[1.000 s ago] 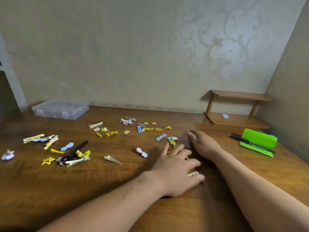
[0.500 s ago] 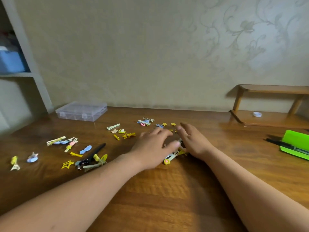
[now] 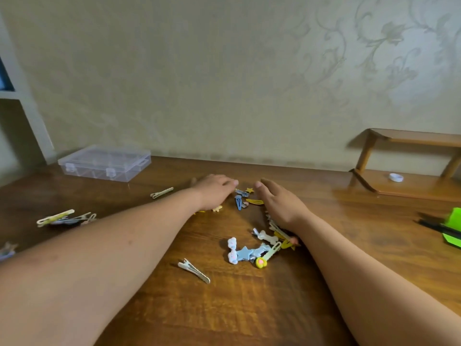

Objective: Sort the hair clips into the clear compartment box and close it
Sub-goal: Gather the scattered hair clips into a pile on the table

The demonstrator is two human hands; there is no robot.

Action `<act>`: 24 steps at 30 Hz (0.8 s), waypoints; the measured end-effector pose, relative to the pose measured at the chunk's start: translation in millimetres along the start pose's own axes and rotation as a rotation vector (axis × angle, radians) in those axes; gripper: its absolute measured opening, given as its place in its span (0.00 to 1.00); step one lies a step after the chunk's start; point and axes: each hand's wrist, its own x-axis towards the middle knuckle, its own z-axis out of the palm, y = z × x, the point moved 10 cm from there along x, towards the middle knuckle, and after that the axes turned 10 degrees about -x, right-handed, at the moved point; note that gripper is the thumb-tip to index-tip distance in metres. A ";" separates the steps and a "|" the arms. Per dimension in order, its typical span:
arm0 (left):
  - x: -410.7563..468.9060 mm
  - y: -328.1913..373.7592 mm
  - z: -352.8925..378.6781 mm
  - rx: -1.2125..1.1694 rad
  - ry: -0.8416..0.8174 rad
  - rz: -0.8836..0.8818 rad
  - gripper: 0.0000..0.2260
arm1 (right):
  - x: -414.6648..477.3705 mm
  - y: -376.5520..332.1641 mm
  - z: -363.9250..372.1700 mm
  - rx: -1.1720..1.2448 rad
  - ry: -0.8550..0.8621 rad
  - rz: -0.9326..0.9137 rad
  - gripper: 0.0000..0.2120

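Observation:
Small hair clips lie scattered on the wooden table. A bunch of blue, white and yellow clips sits beside my right wrist. A few more clips lie between my two hands. My left hand and my right hand rest flat on the table with fingers extended, cupping those clips from both sides. A silver clip lies alone nearer to me. The clear compartment box stands closed at the back left, apart from both hands.
More clips lie at the left, another clip near the box. A small wooden shelf with a white ring stands at the back right. A green object with black combs lies at the right edge. A white shelving unit stands far left.
Both hands have slid farther from me toward the wall, leaving a gathered bunch of clips beside my right wrist. The camera has shifted closer and lower.

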 end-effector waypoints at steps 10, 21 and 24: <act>-67.2 35.6 13.3 -0.283 -0.063 0.185 0.21 | -40.7 -23.5 3.0 0.085 -0.153 -0.043 0.32; -76.7 -82.0 -49.7 -0.271 0.151 -0.130 0.27 | -89.0 -33.8 -5.0 -0.003 -0.082 0.002 0.30; -82.3 -50.8 -29.3 -0.250 0.087 -0.042 0.26 | -84.4 -51.1 0.8 -0.075 -0.075 -0.051 0.29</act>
